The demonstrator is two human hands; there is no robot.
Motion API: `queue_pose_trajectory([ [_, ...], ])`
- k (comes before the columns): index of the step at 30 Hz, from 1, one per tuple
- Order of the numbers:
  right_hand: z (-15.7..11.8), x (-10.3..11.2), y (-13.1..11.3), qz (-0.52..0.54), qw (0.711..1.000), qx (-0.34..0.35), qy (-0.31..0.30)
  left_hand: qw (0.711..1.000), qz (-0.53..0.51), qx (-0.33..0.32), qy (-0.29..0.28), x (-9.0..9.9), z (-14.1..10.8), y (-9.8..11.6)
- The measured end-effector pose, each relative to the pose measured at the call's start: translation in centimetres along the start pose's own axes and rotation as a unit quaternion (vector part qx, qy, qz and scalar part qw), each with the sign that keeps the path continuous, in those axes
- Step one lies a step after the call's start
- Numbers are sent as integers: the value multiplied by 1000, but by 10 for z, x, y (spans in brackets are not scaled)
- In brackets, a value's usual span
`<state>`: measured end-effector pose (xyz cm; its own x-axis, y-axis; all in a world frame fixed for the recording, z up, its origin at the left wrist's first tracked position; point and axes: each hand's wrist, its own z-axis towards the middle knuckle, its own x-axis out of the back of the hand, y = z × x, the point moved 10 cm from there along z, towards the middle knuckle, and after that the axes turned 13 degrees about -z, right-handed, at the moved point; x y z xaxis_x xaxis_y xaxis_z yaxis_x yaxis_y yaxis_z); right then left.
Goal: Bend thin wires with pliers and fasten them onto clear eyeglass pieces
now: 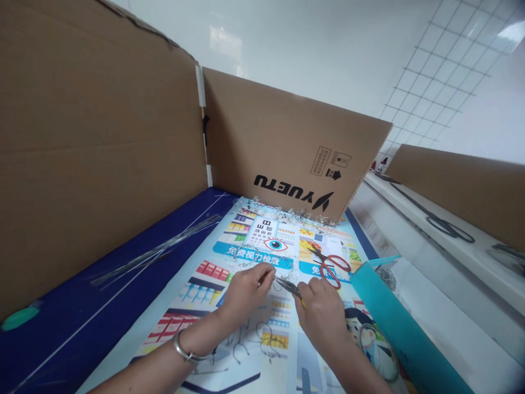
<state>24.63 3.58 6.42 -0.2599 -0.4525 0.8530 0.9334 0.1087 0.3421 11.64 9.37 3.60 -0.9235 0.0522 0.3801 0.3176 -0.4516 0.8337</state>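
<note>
My left hand (248, 287), with a silver bangle on the wrist, is closed in a pinch on a thin wire, mostly hidden by the fingers. Wrapped around the handles of a pair of pliers (289, 286) is my right hand (324, 312). The pliers' jaws point left, close to the left fingertips; whether they grip the wire is too small to tell. Red-handled scissors (334, 265) lie open just beyond the right hand. Several bent wire pieces (241, 346) rest on the printed sheet (197, 323) below my hands.
Small shiny wire pieces (301, 215) are heaped along the rear cardboard panel (287, 137). Long straight wires (164, 246) lie on the blue surface at left. A teal box (410, 323) stands at right, beside a white ledge carrying a dark cable (447, 227). Cardboard (102, 137) walls the left.
</note>
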Motion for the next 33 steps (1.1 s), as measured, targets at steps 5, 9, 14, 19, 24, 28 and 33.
queue_pose_trajectory([
  [5, -1, -1, -4, -14, 1000, 16, 5, 999, 40, -22, -12, -2, -2, 7],
  [9, -1, -1, -6, -24, 999, 23, 8, 998, 55, -27, -16, -4, -2, 7],
  [14, -3, -5, -6, -31, 999, 22, 4, 998, 56, -27, -18, -6, -2, 6],
  [19, -2, -7, -6, -32, 999, 22, 4, 998, 51, -26, -20, -7, -2, 5],
  [24, -2, -6, -5, -21, 1000, 20, 11, 999, 2, -22, -27, -9, -2, 5],
  [28, -2, -6, -1, -10, 1000, 15, 21, 998, -53, -23, -26, -9, -1, 3],
  [33, -1, -6, 2, 0, 999, 11, 32, 994, -103, 17, -8, -7, 0, -4],
])
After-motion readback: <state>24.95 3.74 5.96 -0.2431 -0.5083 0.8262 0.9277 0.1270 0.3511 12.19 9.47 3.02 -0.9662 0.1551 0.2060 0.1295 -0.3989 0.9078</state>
